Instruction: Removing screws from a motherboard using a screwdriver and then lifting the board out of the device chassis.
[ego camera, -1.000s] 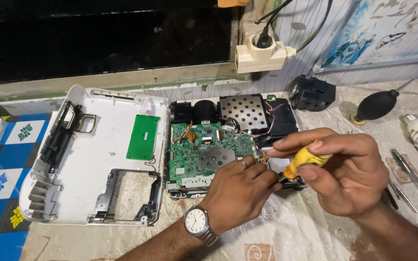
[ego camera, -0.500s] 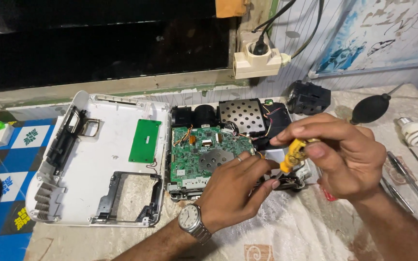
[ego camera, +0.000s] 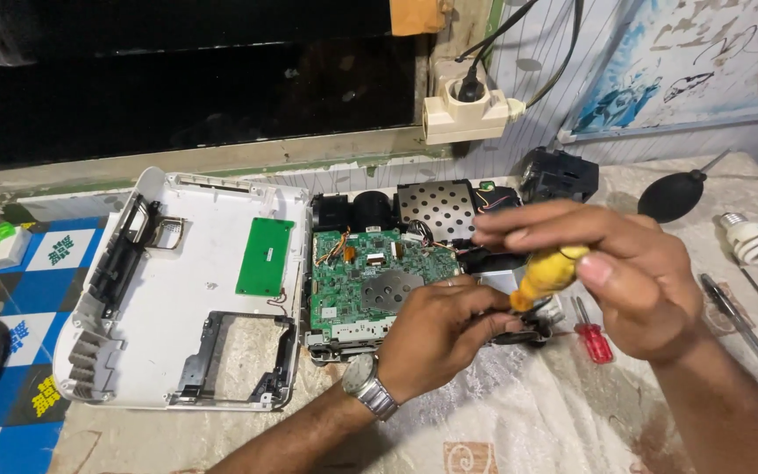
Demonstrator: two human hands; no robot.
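At the centre: an opened device is laid on a cloth-covered table, its green circuit board exposed between two black fans at the far edge and a perforated metal shield.
Right hand: the right hand is closed around a yellow-handled screwdriver, which is tilted down toward the device's right edge.
Left hand: the left hand, a wristwatch worn below it, is curled narrowly at the board's near right corner; what the fingertips pinch cannot be told.
Left side: a white cover with a small green board is laid open, touching the device's left edge.
Right side: a red screwdriver lies just beside the hands; a black air blower, a bulb and slim tools lie well apart.
Open room: bare cloth is seen along the near edge.
Far edge: a wall socket is mounted above the device.
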